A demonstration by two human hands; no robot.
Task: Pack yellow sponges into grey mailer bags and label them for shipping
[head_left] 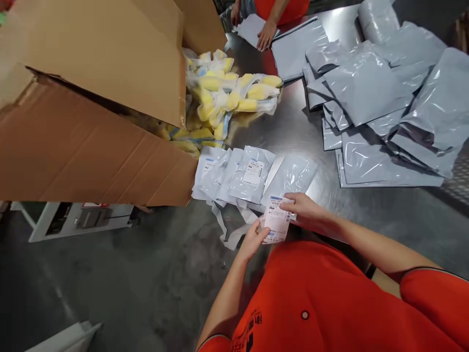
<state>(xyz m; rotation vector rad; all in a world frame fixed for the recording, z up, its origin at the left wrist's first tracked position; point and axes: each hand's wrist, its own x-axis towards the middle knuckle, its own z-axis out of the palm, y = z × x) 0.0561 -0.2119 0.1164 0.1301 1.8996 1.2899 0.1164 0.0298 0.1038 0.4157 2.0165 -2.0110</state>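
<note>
Both hands hold a small white printed label (277, 222) at the near edge of a steel table (293, 127). My left hand (252, 240) pinches its lower left corner. At the label's upper right edge, my right hand (306, 211) grips with fingers closed. Just beyond the label lies a row of several clear plastic pouches with stickers (252, 173), overlapping. A loose strip of white backing paper (229, 230) hangs off the table edge below them.
A big cardboard box (91, 98) lies on its side at left, spilling yellow items in clear bags (227, 93). Grey poly mailers (381, 107) are piled on the right. Another person's hand (266, 36) rests on mailers at the far edge. Grey floor lies below left.
</note>
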